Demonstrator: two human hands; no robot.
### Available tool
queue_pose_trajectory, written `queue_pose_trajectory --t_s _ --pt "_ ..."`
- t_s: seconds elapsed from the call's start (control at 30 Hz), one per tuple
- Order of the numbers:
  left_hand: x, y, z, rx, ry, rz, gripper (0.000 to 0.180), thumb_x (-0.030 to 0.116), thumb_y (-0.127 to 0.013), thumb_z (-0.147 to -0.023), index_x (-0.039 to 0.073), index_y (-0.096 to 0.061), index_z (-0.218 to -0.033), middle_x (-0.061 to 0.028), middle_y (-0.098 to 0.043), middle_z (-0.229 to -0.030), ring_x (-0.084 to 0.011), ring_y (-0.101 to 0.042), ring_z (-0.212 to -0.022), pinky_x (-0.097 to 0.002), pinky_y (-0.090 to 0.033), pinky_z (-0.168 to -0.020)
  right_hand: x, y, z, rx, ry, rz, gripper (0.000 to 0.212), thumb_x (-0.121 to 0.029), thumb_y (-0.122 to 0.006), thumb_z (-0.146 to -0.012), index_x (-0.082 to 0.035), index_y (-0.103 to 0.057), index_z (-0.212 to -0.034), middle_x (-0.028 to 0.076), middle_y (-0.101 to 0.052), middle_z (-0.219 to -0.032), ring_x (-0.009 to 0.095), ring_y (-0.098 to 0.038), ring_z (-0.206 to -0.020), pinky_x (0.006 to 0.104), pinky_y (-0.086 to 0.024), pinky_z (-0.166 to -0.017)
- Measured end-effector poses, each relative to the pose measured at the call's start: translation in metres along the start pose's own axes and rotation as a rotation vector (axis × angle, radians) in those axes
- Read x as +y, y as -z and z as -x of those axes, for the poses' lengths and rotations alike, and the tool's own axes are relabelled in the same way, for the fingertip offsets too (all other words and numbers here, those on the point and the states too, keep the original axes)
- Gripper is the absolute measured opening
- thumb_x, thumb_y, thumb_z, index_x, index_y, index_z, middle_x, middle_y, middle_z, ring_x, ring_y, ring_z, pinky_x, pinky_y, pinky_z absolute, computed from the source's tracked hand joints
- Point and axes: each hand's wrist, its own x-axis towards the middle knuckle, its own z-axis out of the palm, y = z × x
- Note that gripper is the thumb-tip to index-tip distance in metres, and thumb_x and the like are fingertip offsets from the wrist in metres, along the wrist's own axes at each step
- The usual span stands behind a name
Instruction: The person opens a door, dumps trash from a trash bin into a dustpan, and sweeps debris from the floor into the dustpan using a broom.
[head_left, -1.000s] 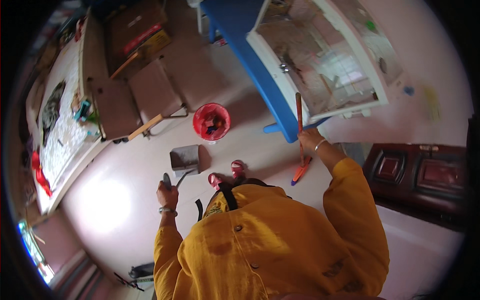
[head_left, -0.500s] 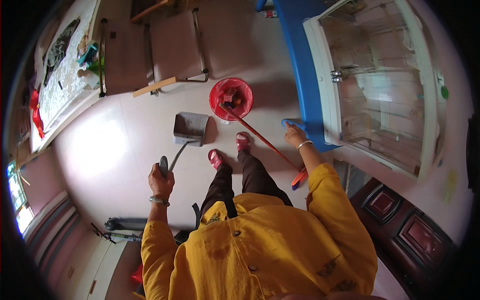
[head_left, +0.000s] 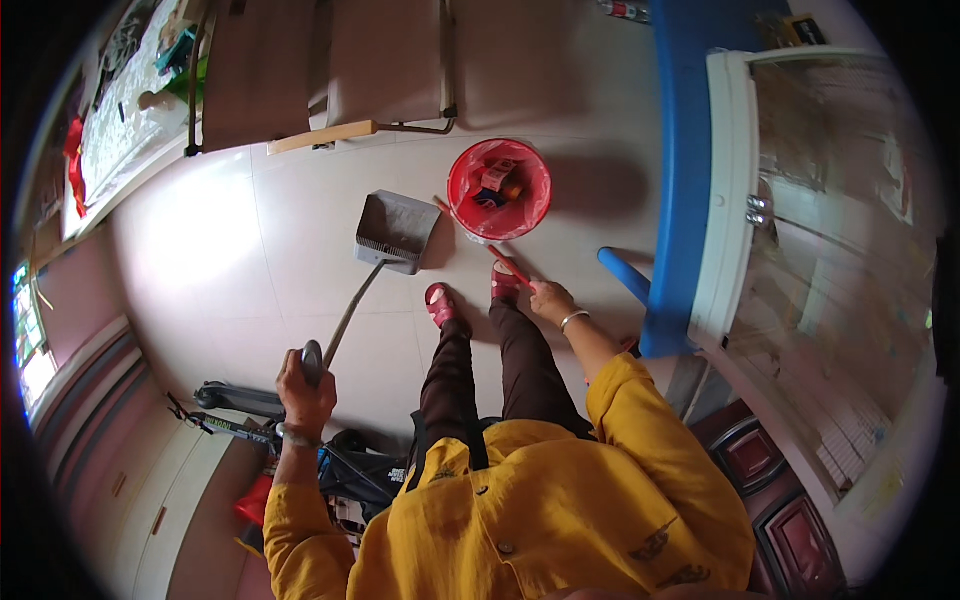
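Observation:
In my left hand point(head_left: 305, 395) is the grip of a long-handled grey dustpan point(head_left: 397, 228), fingers closed round it. The pan rests on the floor, its open side facing away from me. A red bucket point(head_left: 456, 190) with a clear liner stands beyond my feet, holding a small box and other rubbish. My right hand point(head_left: 552, 302) is closed round the red stick of a broom point(head_left: 512, 266). That stick slants past the near side of the bucket, its tip showing between bucket and dustpan. My right arm mostly hides the broom head.
A blue table point(head_left: 683, 180) with a blue leg point(head_left: 625, 276) stands at right, bearing a white glass-doored cabinet point(head_left: 722, 200). A folding chair point(head_left: 385, 80) lies beyond the bucket. Behind my left arm are a scooter point(head_left: 235, 398) and a black bag point(head_left: 370, 475). A bottle point(head_left: 625, 11) lies far off.
My right hand has moved left from beside the blue table leg and taken hold of the broom stick. The stick's end has left the bucket's mouth. The view has shifted.

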Motion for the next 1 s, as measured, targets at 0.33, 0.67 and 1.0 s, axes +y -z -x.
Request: queue_pose_trajectory --t_s 0.33,0.67,1.0 --pt "-0.011 0.0 -0.002 -0.03 -0.042 0.123 0.018 0.002 -0.05 -0.064 -0.001 -0.052 -0.082 -0.0163 -0.053 -0.074 -0.0344 -0.054 -0.062 -0.0373 -0.045 -0.059 0.051 -0.1 -0.113 -0.1 -0.147 0.147 0.036 -0.017 -0.045 -0.077 -0.01 -0.057 -0.11 0.015 -0.058 -0.114 0.032 -0.055 -0.107 0.0411 -0.044 -0.092" --pt "-0.022 0.004 0.005 -0.073 0.054 0.143 0.013 0.001 -0.049 -0.073 0.0 -0.049 -0.086 -0.0109 -0.051 -0.081 -0.0178 -0.049 -0.067 -0.0294 -0.042 -0.061 0.064 -0.161 -0.204 -0.187 -0.279 0.122 0.051 -0.015 -0.047 -0.072 -0.025 -0.049 -0.122 0.013 -0.038 -0.136 0.034 -0.035 -0.125 0.043 -0.031 -0.103" --pt "-0.006 -0.006 -0.001 -0.084 0.222 0.083 0.017 0.008 -0.055 -0.078 0.004 -0.048 -0.094 -0.011 -0.051 -0.086 -0.0146 -0.048 -0.065 -0.0245 -0.042 -0.057 0.083 -0.202 -0.272 -0.065 -0.229 -0.03 0.055 -0.04 -0.056 -0.076 -0.017 -0.05 -0.125 0.007 -0.045 -0.134 0.026 -0.037 -0.127 0.0405 -0.025 -0.107"
